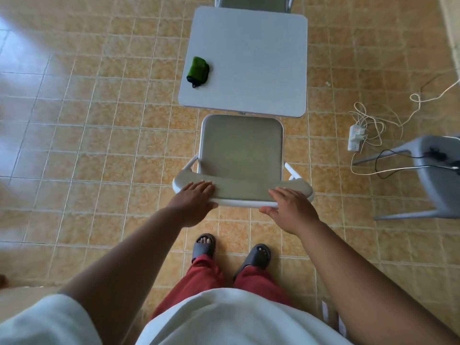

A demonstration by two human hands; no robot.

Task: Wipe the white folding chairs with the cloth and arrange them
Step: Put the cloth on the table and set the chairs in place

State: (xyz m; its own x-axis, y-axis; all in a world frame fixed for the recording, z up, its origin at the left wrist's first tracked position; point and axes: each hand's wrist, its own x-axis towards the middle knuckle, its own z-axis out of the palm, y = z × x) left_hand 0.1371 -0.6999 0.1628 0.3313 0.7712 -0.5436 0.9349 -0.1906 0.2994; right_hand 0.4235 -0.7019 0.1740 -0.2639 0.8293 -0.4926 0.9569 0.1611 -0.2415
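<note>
A white folding chair with a grey-beige padded seat stands unfolded in front of me, its seat facing a small white square table. My left hand rests on the left end of the chair's backrest top, fingers over the pad and thumb under the white frame. At the right end, my right hand grips the backrest the same way. A rolled green cloth lies on the table near its left edge, apart from both hands. A second chair shows partly beyond the table's far side.
A grey stool or chair stands at the right with dark cables on it. A white power strip and tangled white cords lie on the tiled floor right of the table. My feet in dark slippers stand just behind the chair.
</note>
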